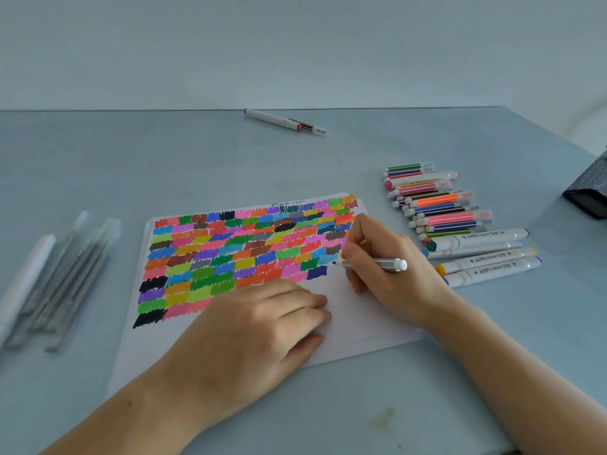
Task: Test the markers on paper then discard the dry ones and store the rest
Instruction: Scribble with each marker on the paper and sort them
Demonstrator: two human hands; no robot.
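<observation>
Head view: paper [345, 320] mostly swatched; right hand [387, 261] pinches a marker [371, 263], left hand [262, 320] flat; capped markers [456, 221] at three o'clock probably untested, nothing stored yet.

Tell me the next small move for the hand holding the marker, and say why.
Probably lower the tip and scribble a short swatch just right of the dark blue patch. The right hand holds the marker in a writing grip, tip poised over bare paper at the end of that row, while the left hand lies flat, steadying the sheet.
</observation>
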